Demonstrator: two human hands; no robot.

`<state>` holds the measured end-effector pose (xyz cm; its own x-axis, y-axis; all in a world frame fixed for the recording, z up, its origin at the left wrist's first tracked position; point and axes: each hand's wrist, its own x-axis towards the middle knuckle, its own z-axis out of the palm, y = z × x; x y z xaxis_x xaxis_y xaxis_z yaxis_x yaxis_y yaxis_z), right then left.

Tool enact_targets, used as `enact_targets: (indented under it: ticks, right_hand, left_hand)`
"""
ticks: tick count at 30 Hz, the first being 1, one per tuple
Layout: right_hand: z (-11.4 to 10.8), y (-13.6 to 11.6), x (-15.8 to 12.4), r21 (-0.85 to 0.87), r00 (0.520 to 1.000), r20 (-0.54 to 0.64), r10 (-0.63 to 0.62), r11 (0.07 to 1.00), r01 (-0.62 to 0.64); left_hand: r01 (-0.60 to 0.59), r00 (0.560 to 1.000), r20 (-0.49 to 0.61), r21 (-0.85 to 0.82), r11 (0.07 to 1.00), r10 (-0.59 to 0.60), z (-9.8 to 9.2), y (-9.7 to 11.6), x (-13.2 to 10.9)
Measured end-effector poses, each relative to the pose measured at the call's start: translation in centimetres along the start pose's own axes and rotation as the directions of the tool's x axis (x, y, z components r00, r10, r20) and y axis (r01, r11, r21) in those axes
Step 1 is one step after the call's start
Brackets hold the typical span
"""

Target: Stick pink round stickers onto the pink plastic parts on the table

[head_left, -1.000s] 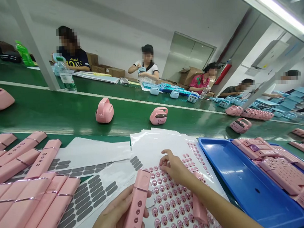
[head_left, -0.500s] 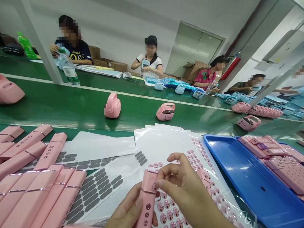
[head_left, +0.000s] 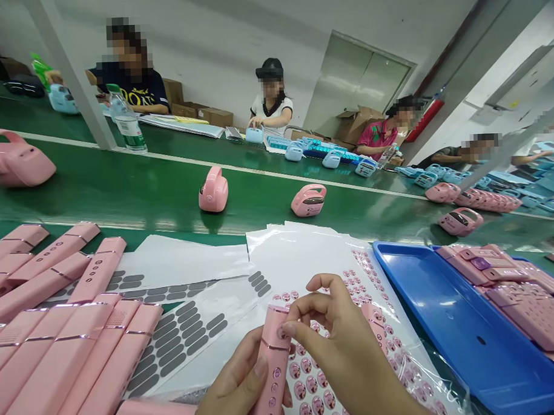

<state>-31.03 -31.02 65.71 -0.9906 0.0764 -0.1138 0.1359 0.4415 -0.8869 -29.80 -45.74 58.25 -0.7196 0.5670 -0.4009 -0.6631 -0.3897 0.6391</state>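
A long pink plastic casing [head_left: 274, 359] with a row of small round buttons and a metallic band is wrapped in the fingers of my left hand [head_left: 242, 378], tilted upright. My right hand [head_left: 333, 332] pinches a small round picture sticker [head_left: 281, 332] between thumb and index finger, against the casing's upper end. Whether the sticker is fully stuck down I cannot tell, since the fingertips cover part of it. Below my hands lies a white sheet of round pink stickers [head_left: 318, 406]. Another pink casing [head_left: 374, 322] rests on that sheet, partly behind my right hand.
Pink casings [head_left: 73, 348] are piled at left, near sheets of grey oval stickers [head_left: 185, 332]. A blue tray [head_left: 444, 323] with pink parts [head_left: 521, 302] stands at right. Pink handled devices [head_left: 214, 190] sit on the green conveyor belt [head_left: 258, 196]. Several co-workers [head_left: 271, 105] sit across it.
The pink devices on the belt appear slightly further right. Across the belt, a co-worker in white has lowered a blue device to the table. My fingers stay at the casing's upper end.
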Motion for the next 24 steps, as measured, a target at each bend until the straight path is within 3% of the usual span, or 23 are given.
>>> enact_targets:
  ticks: [11,15,20,22,24]
  right_hand:
    - [0.6,0.4,-0.2,-0.035,0.999,-0.027,-0.044,0.998,0.043]
    - [0.5,1.1,-0.1,-0.122,0.991,-0.108,-0.083,0.990,0.070]
    - [1.3,1.7,-1.3,-0.214,0.999,0.027,-0.037,0.976,0.042]
    - [1.6,2.1,-1.9,-0.276,0.996,0.042,-0.085,0.957,0.093]
    - [1.3,2.8,-2.2,-0.328,0.994,0.044,-0.100,0.938,0.109]
  left_hand:
    - [-0.030,0.997,0.065,0.004,1.000,0.030,-0.2,-0.6,0.4]
    - [-0.018,0.995,0.093,-0.039,0.999,0.022,-0.5,-0.2,0.2]
    - [-0.008,0.996,0.088,-0.109,0.994,0.018,0.1,-1.2,0.6]
    - [-0.120,0.989,0.089,-0.022,0.993,0.121,0.8,-2.2,0.8]
    - [-0.280,0.960,0.092,0.309,0.909,0.264,1.2,-2.7,0.5]
